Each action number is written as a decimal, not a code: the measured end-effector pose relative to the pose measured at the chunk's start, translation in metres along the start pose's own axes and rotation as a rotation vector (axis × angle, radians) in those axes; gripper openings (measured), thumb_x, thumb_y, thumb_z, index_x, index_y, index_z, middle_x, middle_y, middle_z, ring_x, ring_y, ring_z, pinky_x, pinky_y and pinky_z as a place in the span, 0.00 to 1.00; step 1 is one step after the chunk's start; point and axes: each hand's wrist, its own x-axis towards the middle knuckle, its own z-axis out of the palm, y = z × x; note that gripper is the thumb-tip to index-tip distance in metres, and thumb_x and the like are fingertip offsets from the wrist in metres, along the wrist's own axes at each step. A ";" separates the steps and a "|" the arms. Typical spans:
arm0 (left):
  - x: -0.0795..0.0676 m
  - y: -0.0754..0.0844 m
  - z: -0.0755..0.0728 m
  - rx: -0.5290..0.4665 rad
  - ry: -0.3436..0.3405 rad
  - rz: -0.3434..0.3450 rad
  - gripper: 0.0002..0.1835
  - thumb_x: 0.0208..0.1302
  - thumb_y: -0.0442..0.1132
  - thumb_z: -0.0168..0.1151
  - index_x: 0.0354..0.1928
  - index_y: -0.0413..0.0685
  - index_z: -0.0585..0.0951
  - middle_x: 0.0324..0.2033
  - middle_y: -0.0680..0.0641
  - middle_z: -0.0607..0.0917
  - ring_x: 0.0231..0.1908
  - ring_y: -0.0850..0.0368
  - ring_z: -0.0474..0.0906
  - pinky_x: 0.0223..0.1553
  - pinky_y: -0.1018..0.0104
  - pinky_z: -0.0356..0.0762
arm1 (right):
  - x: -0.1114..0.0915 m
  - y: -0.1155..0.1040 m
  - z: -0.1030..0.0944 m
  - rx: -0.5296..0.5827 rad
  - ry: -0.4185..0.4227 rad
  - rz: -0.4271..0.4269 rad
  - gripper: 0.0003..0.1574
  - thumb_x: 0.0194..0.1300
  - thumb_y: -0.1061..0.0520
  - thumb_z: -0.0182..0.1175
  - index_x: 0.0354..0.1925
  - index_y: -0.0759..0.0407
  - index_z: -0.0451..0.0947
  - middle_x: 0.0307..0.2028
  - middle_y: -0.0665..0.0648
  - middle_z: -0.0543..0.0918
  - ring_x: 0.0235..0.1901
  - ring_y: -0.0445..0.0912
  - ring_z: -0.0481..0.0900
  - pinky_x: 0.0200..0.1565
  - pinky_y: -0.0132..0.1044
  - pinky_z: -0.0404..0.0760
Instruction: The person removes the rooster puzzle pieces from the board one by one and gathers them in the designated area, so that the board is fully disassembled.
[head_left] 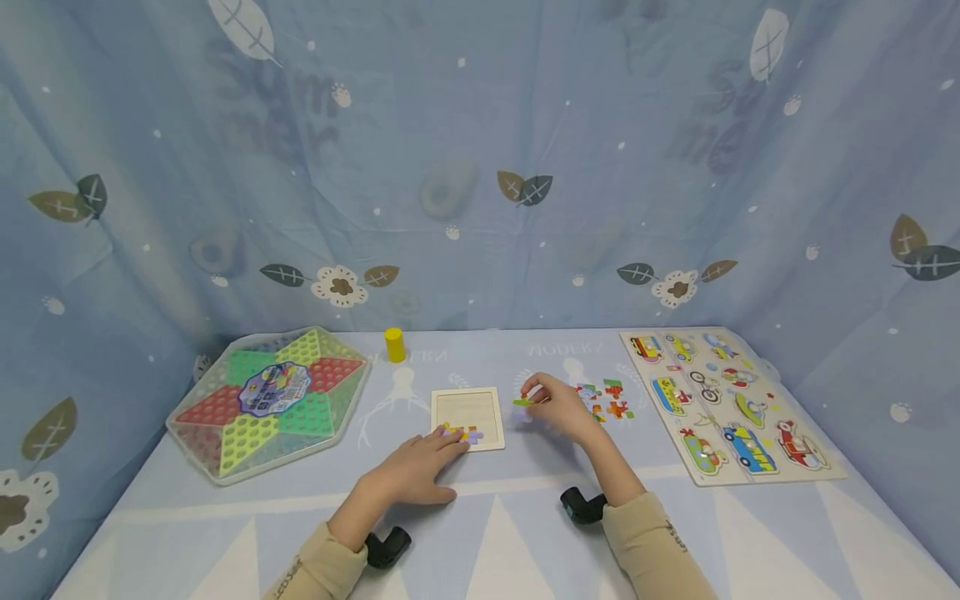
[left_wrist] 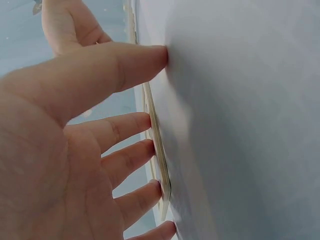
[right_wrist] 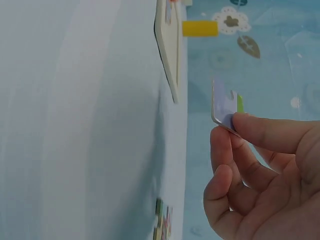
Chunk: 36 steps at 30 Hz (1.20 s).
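A square wooden puzzle tray [head_left: 487, 401] lies mid-table, with a few coloured pieces along its near edge. My left hand [head_left: 422, 468] rests with fingers spread over the tray's near left corner; in the left wrist view the fingertips [left_wrist: 145, 121] touch the tray's edge. Between thumb and fingers, my right hand [head_left: 561, 407] pinches a puzzle piece [right_wrist: 224, 102], lilac with a green part, held above the table just right of the tray. Several loose puzzle pieces [head_left: 619, 409] lie to the right of that hand, partly hidden by it.
At the left is a hexagonal Chinese checkers board [head_left: 255, 442] in a clear case. A yellow cylinder [head_left: 394, 345] stands behind the tray. A wooden vehicle puzzle board [head_left: 731, 404] lies at the right. Patterned blue cloth [head_left: 480, 250] hangs along the table's back.
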 end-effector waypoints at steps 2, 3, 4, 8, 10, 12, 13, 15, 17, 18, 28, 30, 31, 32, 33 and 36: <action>0.000 0.000 0.000 0.004 0.002 0.000 0.35 0.55 0.47 0.63 0.65 0.46 0.66 0.67 0.46 0.62 0.68 0.44 0.51 0.63 0.43 0.53 | -0.001 0.004 -0.006 -0.009 0.001 0.016 0.13 0.55 0.65 0.61 0.40 0.56 0.75 0.33 0.56 0.79 0.30 0.46 0.74 0.28 0.36 0.71; 0.000 0.000 0.000 0.005 0.002 0.000 0.35 0.55 0.47 0.62 0.65 0.46 0.66 0.67 0.46 0.62 0.68 0.44 0.51 0.63 0.43 0.53 | -0.002 0.006 -0.009 -0.011 0.001 0.020 0.13 0.55 0.65 0.60 0.41 0.57 0.75 0.33 0.56 0.79 0.30 0.46 0.74 0.28 0.36 0.71; 0.000 0.001 -0.001 0.003 0.002 0.000 0.35 0.55 0.47 0.63 0.65 0.46 0.66 0.67 0.45 0.62 0.68 0.43 0.51 0.63 0.43 0.53 | -0.003 0.008 -0.012 -0.015 0.004 0.025 0.13 0.56 0.65 0.61 0.41 0.57 0.75 0.33 0.57 0.79 0.30 0.46 0.75 0.28 0.36 0.71; -0.001 0.002 -0.001 0.000 -0.001 -0.002 0.34 0.56 0.47 0.62 0.65 0.46 0.66 0.67 0.45 0.62 0.68 0.43 0.51 0.64 0.43 0.52 | -0.009 0.016 -0.023 -0.016 0.013 0.036 0.13 0.57 0.65 0.60 0.43 0.59 0.74 0.34 0.58 0.78 0.29 0.46 0.76 0.29 0.35 0.72; -0.001 0.002 -0.001 -0.001 -0.002 0.000 0.34 0.56 0.47 0.62 0.65 0.46 0.66 0.67 0.45 0.62 0.68 0.43 0.51 0.63 0.43 0.52 | -0.013 0.021 -0.029 -0.020 0.018 0.043 0.14 0.57 0.65 0.60 0.43 0.60 0.74 0.34 0.59 0.78 0.29 0.46 0.78 0.30 0.35 0.73; -0.001 0.002 -0.001 0.002 -0.003 0.000 0.34 0.56 0.47 0.62 0.65 0.46 0.66 0.67 0.45 0.62 0.68 0.43 0.51 0.63 0.43 0.53 | -0.016 0.026 -0.034 -0.035 0.031 0.051 0.14 0.56 0.64 0.61 0.43 0.60 0.74 0.34 0.58 0.79 0.30 0.45 0.78 0.30 0.35 0.72; -0.001 0.002 0.000 0.003 -0.003 0.000 0.34 0.56 0.47 0.62 0.65 0.46 0.66 0.67 0.45 0.62 0.68 0.43 0.51 0.63 0.43 0.53 | -0.018 0.028 -0.037 -0.040 0.035 0.054 0.14 0.56 0.64 0.61 0.42 0.60 0.74 0.34 0.58 0.79 0.30 0.45 0.77 0.31 0.35 0.72; -0.001 0.001 0.000 0.003 -0.001 -0.001 0.34 0.55 0.47 0.62 0.65 0.46 0.67 0.67 0.45 0.62 0.68 0.43 0.51 0.63 0.43 0.53 | -0.021 0.032 -0.043 -0.053 0.037 0.062 0.13 0.56 0.63 0.61 0.42 0.61 0.74 0.34 0.58 0.79 0.30 0.45 0.76 0.31 0.36 0.71; -0.001 0.001 0.000 0.004 0.002 -0.002 0.34 0.55 0.47 0.62 0.65 0.46 0.67 0.67 0.45 0.62 0.68 0.43 0.51 0.64 0.43 0.52 | -0.023 0.036 -0.048 -0.057 0.038 0.063 0.13 0.57 0.63 0.61 0.42 0.61 0.74 0.34 0.58 0.79 0.30 0.46 0.76 0.31 0.36 0.71; -0.001 0.001 0.000 0.003 0.003 -0.002 0.35 0.55 0.47 0.62 0.65 0.46 0.67 0.67 0.45 0.62 0.68 0.43 0.51 0.63 0.43 0.52 | -0.025 0.038 -0.051 -0.054 0.037 0.064 0.13 0.57 0.63 0.61 0.42 0.62 0.74 0.34 0.59 0.79 0.30 0.46 0.75 0.31 0.36 0.72; -0.002 0.004 -0.003 -0.007 0.004 -0.004 0.34 0.55 0.46 0.63 0.65 0.46 0.66 0.67 0.45 0.62 0.68 0.43 0.51 0.63 0.43 0.52 | -0.036 0.054 -0.072 -0.057 0.056 0.094 0.13 0.58 0.63 0.60 0.44 0.64 0.74 0.31 0.57 0.77 0.28 0.45 0.73 0.32 0.36 0.72; -0.003 0.004 -0.003 -0.008 0.005 -0.004 0.35 0.55 0.46 0.63 0.65 0.46 0.66 0.67 0.45 0.62 0.68 0.43 0.51 0.63 0.43 0.52 | -0.038 0.057 -0.075 -0.062 0.055 0.105 0.13 0.58 0.64 0.59 0.44 0.64 0.74 0.30 0.56 0.77 0.28 0.45 0.73 0.32 0.36 0.72; -0.002 0.004 -0.003 -0.008 0.005 -0.003 0.35 0.55 0.46 0.63 0.65 0.46 0.66 0.67 0.45 0.62 0.68 0.43 0.51 0.63 0.43 0.52 | -0.040 0.058 -0.076 -0.064 0.054 0.110 0.13 0.59 0.64 0.59 0.44 0.64 0.74 0.30 0.56 0.77 0.28 0.45 0.73 0.32 0.35 0.72; -0.002 0.004 -0.003 -0.007 0.004 -0.004 0.35 0.55 0.46 0.62 0.65 0.46 0.66 0.67 0.45 0.62 0.68 0.43 0.51 0.63 0.43 0.52 | -0.041 0.059 -0.078 -0.062 0.050 0.118 0.13 0.59 0.64 0.58 0.44 0.64 0.74 0.30 0.56 0.76 0.28 0.45 0.73 0.32 0.36 0.72; -0.002 0.003 -0.003 -0.005 0.005 -0.003 0.35 0.55 0.46 0.62 0.65 0.46 0.66 0.67 0.45 0.62 0.68 0.43 0.51 0.63 0.43 0.52 | -0.042 0.060 -0.079 -0.064 0.048 0.119 0.13 0.59 0.64 0.58 0.44 0.64 0.74 0.30 0.56 0.76 0.29 0.45 0.73 0.32 0.36 0.72; -0.002 0.002 -0.002 0.000 0.006 0.001 0.35 0.55 0.46 0.62 0.65 0.46 0.66 0.67 0.45 0.62 0.68 0.43 0.51 0.63 0.43 0.52 | -0.046 0.064 -0.082 -0.074 0.050 0.139 0.13 0.59 0.64 0.58 0.44 0.64 0.75 0.32 0.57 0.75 0.30 0.45 0.72 0.33 0.35 0.73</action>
